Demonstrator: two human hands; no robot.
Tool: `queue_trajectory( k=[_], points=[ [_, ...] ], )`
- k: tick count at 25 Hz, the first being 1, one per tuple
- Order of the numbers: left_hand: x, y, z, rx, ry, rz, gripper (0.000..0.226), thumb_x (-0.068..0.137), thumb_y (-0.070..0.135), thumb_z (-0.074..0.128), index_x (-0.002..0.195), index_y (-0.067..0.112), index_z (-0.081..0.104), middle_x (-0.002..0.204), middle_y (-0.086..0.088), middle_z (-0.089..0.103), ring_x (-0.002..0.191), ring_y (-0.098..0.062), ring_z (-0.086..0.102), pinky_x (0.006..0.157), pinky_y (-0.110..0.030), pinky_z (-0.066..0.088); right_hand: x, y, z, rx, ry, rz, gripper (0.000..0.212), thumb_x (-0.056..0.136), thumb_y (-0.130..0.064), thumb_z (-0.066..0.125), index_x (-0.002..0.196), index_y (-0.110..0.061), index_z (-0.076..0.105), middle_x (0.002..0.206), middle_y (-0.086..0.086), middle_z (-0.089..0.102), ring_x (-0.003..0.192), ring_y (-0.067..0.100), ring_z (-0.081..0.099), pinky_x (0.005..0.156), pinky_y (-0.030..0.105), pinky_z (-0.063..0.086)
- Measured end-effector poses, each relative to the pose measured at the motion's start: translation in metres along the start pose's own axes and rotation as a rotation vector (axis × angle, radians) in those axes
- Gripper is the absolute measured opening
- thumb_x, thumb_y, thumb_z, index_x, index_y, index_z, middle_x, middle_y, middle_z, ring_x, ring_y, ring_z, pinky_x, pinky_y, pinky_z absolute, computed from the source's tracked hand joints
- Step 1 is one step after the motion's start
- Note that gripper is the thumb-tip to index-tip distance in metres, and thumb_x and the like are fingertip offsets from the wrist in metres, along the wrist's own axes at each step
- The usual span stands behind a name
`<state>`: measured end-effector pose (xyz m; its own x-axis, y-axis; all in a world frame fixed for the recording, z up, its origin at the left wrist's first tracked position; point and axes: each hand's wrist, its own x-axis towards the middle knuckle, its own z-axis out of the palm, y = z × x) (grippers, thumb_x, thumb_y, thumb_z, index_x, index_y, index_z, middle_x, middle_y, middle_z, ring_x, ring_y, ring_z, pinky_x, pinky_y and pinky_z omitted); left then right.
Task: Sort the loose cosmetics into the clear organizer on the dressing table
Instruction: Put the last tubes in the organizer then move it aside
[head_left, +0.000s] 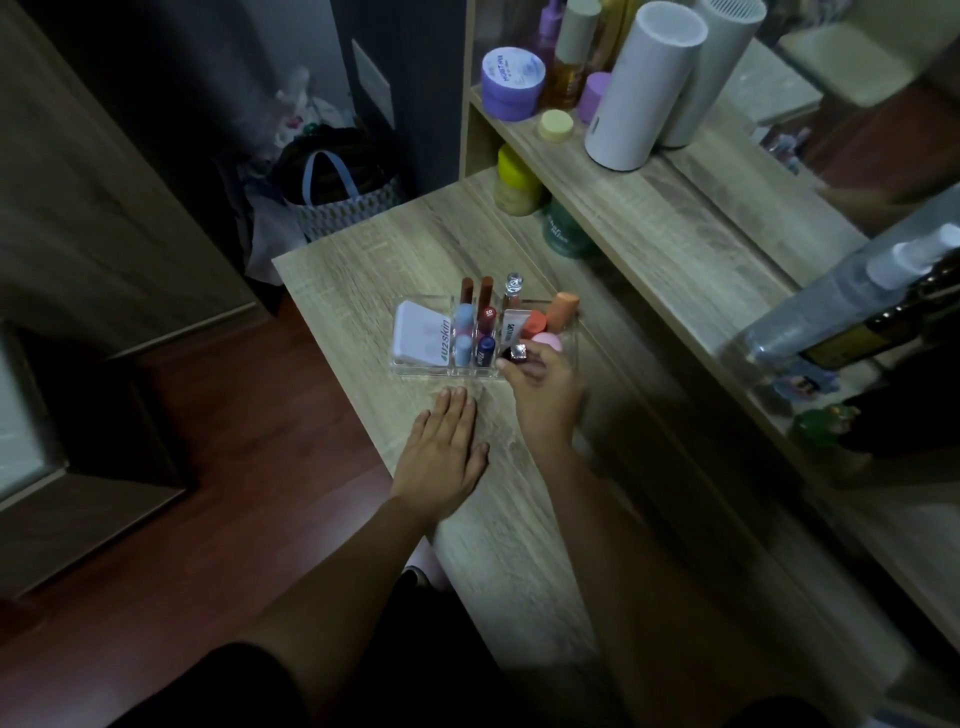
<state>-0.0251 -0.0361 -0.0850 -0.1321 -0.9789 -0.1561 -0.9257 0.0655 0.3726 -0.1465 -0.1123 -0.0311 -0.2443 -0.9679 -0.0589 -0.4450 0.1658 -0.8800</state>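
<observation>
A clear organizer (415, 370) stands on the wooden dressing table (363, 270). Its left bay holds a white compact (418, 332). The middle slots hold upright lipsticks (485, 312) and pale blue tubes (464, 332). The right bay holds a grey tube (513, 327), orange tubes (561, 310) and a pink round item (546, 340). My right hand (545, 395) is at the organizer's front right corner, fingers closed on a small dark item with a shiny cap (518, 355). My left hand (444, 447) lies flat on the table just in front of the organizer, fingers together, holding nothing.
A raised shelf (649, 208) runs along the right with a purple jar (511, 83), a white cylinder (644, 88), a yellow-capped jar (517, 182) and a green jar (563, 234). A spray bottle (852, 296) lies near right. A bag (332, 197) sits on the floor beyond the table.
</observation>
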Motion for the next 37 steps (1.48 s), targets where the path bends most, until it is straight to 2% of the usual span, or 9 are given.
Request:
queue_trajectory(
  k=[5,10,14,22,25,28,31,34,37],
  points=[
    [0.000,0.000,0.000,0.001,0.007,-0.004,0.062,0.097,0.041,0.031,0.148,0.012,0.011,0.160,-0.008,0.010,0.148,-0.022,0.003,0.120,-0.037,0.006,0.003,-0.001,0.002,-0.125,0.011,-0.036,0.033,0.082,-0.008,0.068,0.114,-0.009,0.064,0.106,0.010,0.072,0.091,0.010,0.065,0.059,-0.007,0.036],
    [0.000,0.000,0.000,0.003,0.004,0.003,0.062,0.097,0.041,0.031,0.149,0.012,0.011,0.160,-0.008,0.010,0.148,-0.022,0.003,0.119,-0.037,0.006,0.002,-0.003,0.000,-0.147,-0.004,-0.045,0.036,0.083,-0.006,0.066,0.119,-0.008,0.061,0.111,0.011,0.070,0.099,0.014,0.065,0.077,0.009,0.043],
    [0.001,0.001,-0.001,-0.018,0.003,-0.002,0.061,0.098,0.040,0.031,0.149,0.012,0.011,0.160,-0.008,0.010,0.148,-0.022,0.002,0.120,-0.038,0.006,0.003,-0.003,-0.001,-0.145,-0.020,-0.033,0.037,0.084,-0.005,0.065,0.120,-0.007,0.060,0.111,0.011,0.070,0.099,0.015,0.066,0.069,-0.001,0.035],
    [0.002,0.001,-0.003,-0.053,0.017,0.012,0.059,0.098,0.037,0.034,0.148,0.011,0.017,0.159,-0.009,0.015,0.148,-0.023,0.007,0.119,-0.039,0.012,0.003,0.000,0.001,-0.118,-0.044,-0.024,0.041,0.083,-0.005,0.066,0.123,-0.006,0.058,0.112,0.013,0.070,0.099,0.015,0.066,0.080,0.012,0.044],
    [0.000,0.002,-0.014,-0.283,0.192,-0.018,0.045,0.093,0.022,0.051,0.132,0.000,0.045,0.142,-0.022,0.043,0.135,-0.035,0.036,0.112,-0.032,0.025,0.003,0.005,0.000,-0.102,-0.079,-0.014,0.049,0.079,-0.004,0.069,0.126,-0.009,0.056,0.111,0.012,0.069,0.096,0.015,0.066,0.076,0.009,0.044],
    [-0.001,-0.006,-0.028,-0.503,0.507,-0.325,0.028,0.084,0.008,0.062,0.107,-0.004,0.053,0.110,-0.026,0.054,0.105,-0.040,0.050,0.091,-0.027,0.033,-0.001,0.018,-0.002,-0.284,0.012,-0.064,0.059,0.076,-0.003,0.069,0.130,-0.017,0.052,0.124,0.008,0.059,0.108,0.020,0.059,0.085,0.016,0.040],
    [0.010,-0.025,-0.041,-0.605,0.499,-0.535,0.059,0.077,0.015,0.072,0.124,-0.005,0.043,0.123,-0.026,0.049,0.118,-0.038,0.044,0.103,-0.040,0.036,0.004,0.035,-0.008,-0.393,0.007,-0.064,0.079,0.069,-0.016,0.075,0.137,-0.020,0.037,0.136,0.006,0.047,0.125,0.023,0.044,0.104,0.036,0.040],
    [0.030,-0.045,-0.054,-0.629,0.340,-0.461,0.090,0.067,0.029,0.081,0.136,0.000,0.031,0.135,-0.020,0.048,0.126,-0.034,0.043,0.107,-0.048,0.039,0.020,0.045,-0.015,-0.328,-0.068,-0.037,0.096,0.062,-0.026,0.082,0.141,-0.014,0.030,0.142,0.010,0.043,0.134,0.026,0.037,0.112,0.047,0.032],
    [0.048,-0.057,-0.066,-0.588,0.234,-0.358,0.094,0.061,0.038,0.085,0.131,0.004,0.032,0.125,-0.016,0.055,0.115,-0.031,0.054,0.094,-0.047,0.049,0.032,0.049,-0.020,-0.216,-0.123,0.056,0.105,0.059,-0.026,0.084,0.144,-0.019,0.022,0.145,0.010,0.039,0.134,0.028,0.037,0.108,0.052,0.037]
  ],
)
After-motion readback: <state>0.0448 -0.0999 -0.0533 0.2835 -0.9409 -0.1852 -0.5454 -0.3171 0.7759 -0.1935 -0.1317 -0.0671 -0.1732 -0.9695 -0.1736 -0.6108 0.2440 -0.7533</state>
